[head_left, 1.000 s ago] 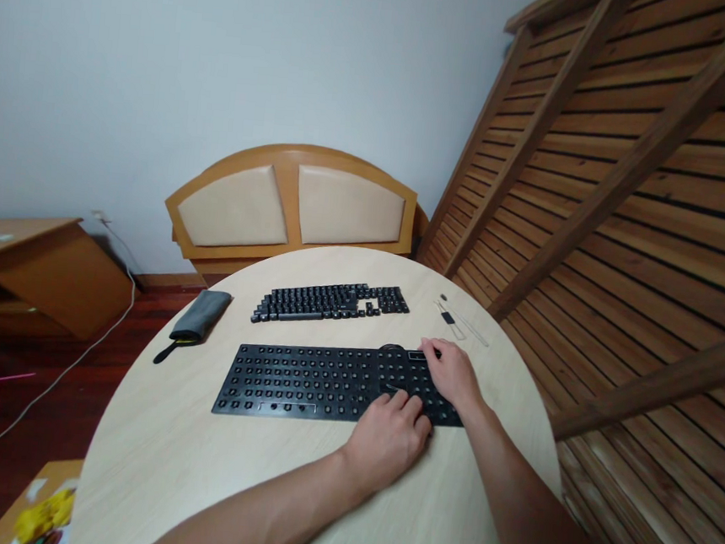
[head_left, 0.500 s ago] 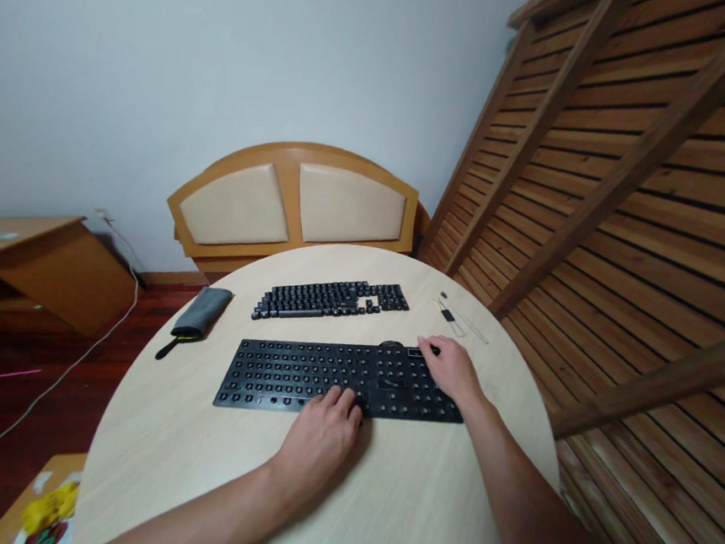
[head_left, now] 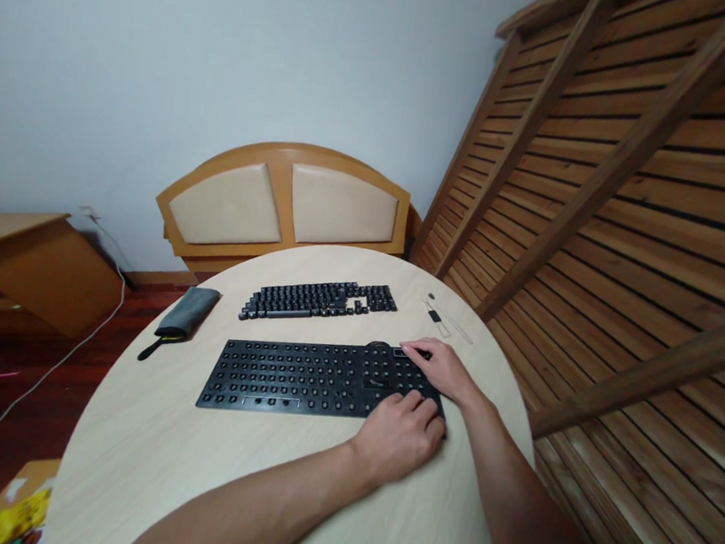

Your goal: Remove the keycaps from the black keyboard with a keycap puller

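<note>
A black keyboard base [head_left: 290, 376] with its keycaps off lies across the round pale wooden table [head_left: 193, 469]. Behind it the loose black keycaps [head_left: 315, 300] are laid out in keyboard order. My left hand [head_left: 402, 436] rests at the base's front right corner, fingers curled and pressed together; whatever is under them is hidden. My right hand [head_left: 446, 368] lies flat on the base's right end with fingers stretched toward the far edge.
A grey pouch [head_left: 186, 312] with a black strap sits at the table's left. Small thin tools [head_left: 438, 317] lie at the far right. A padded headboard [head_left: 285, 206] leans on the wall, a slatted bed frame [head_left: 628, 202] stands right, a wooden desk [head_left: 26, 268] left.
My left hand slid left along the base's front edge to its middle, then came back to the right corner. The right hand has stayed on the right end. The view has shifted slightly.
</note>
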A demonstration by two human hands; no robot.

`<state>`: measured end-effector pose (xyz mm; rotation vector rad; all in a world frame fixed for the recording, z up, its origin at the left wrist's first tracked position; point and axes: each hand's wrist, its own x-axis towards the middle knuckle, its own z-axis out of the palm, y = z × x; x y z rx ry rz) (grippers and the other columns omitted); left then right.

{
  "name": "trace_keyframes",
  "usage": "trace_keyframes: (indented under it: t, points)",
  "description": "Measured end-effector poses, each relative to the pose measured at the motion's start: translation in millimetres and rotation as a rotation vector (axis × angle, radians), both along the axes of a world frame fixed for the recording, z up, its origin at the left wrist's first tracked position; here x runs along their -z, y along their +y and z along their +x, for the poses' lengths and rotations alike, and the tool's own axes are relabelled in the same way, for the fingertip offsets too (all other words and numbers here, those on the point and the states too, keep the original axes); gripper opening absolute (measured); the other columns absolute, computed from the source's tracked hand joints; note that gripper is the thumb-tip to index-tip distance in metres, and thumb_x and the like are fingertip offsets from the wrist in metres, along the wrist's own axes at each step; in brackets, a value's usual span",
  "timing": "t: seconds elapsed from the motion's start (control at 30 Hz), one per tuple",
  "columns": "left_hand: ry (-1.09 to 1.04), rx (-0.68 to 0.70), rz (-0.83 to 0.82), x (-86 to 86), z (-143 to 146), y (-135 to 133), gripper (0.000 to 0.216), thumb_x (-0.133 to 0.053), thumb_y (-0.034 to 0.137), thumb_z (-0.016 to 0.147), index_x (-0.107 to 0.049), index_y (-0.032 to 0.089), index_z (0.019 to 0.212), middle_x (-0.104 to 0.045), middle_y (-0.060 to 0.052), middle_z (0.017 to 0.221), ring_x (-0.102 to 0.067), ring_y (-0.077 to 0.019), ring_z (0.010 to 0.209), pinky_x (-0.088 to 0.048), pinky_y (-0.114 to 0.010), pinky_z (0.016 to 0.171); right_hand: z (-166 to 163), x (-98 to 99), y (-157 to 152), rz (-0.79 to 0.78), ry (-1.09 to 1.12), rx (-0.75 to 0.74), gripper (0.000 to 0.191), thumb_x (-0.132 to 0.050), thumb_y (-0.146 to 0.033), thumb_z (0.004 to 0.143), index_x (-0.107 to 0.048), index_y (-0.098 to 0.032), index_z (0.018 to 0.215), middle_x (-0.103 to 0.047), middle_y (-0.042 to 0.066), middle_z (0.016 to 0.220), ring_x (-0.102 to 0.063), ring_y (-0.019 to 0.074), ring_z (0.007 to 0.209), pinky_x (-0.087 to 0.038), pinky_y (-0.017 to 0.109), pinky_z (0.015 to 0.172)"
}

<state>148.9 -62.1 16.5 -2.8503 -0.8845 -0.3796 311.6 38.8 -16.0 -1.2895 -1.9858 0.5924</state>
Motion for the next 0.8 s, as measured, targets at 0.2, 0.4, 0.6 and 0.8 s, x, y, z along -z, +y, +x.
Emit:
trace_keyframes:
  t: [0.2, 0.4, 0.6, 0.8]
  points:
    - [0.015, -0.002, -0.001, 9.4, 17.7, 0.9, 0.016, -0.048, 0.021, 0.098, -0.060, 0.015, 0.090, -0.060, -0.006, 0.089, -0.056, -0.0228, 0.087, -0.044, -0.032, 0.060, 0.5, -1.3, 1.3, -0.001, -0.003, -0.026, 0.027, -0.061, -0.041, 0.090, -0.078, -0.022, 0.098, -0.076, 0.006, 0.100, -0.067, 0.0228, 0.097, -0.048, 0.036, 0.092]
    - [0.035, 0.020, 0.013, 9.7, 9.4, -4.8, 0.018, -0.045, 0.021, 0.099, -0.060, 0.015, 0.092, -0.059, -0.008, 0.092, -0.055, -0.0226, 0.088, -0.044, -0.032, 0.061, 0.3, -5.2, 0.6, -0.026, -0.010, -0.050, 0.026, -0.063, -0.042, 0.088, -0.077, -0.023, 0.099, -0.076, 0.006, 0.101, -0.066, 0.0234, 0.098, -0.047, 0.036, 0.092]
    - [0.070, -0.071, -0.020, 7.1, -10.4, -11.0, 0.010, -0.052, 0.019, 0.096, -0.059, 0.015, 0.090, -0.059, -0.007, 0.093, -0.056, -0.0235, 0.089, -0.047, -0.032, 0.062, 1.6, -5.1, 0.9, -0.023, -0.026, -0.051, 0.029, -0.062, -0.044, 0.088, -0.077, -0.023, 0.099, -0.075, 0.006, 0.101, -0.066, 0.0239, 0.098, -0.047, 0.037, 0.094]
    - [0.104, -0.160, -0.061, 2.7, -47.8, -17.1, 0.006, -0.054, 0.018, 0.095, -0.059, 0.015, 0.094, -0.061, -0.007, 0.095, -0.057, -0.0232, 0.090, -0.050, -0.032, 0.064, 2.6, -3.5, 2.5, -0.035, -0.045, -0.041, 0.029, -0.061, -0.045, 0.088, -0.078, -0.025, 0.100, -0.075, 0.006, 0.103, -0.066, 0.0249, 0.100, -0.047, 0.039, 0.094]
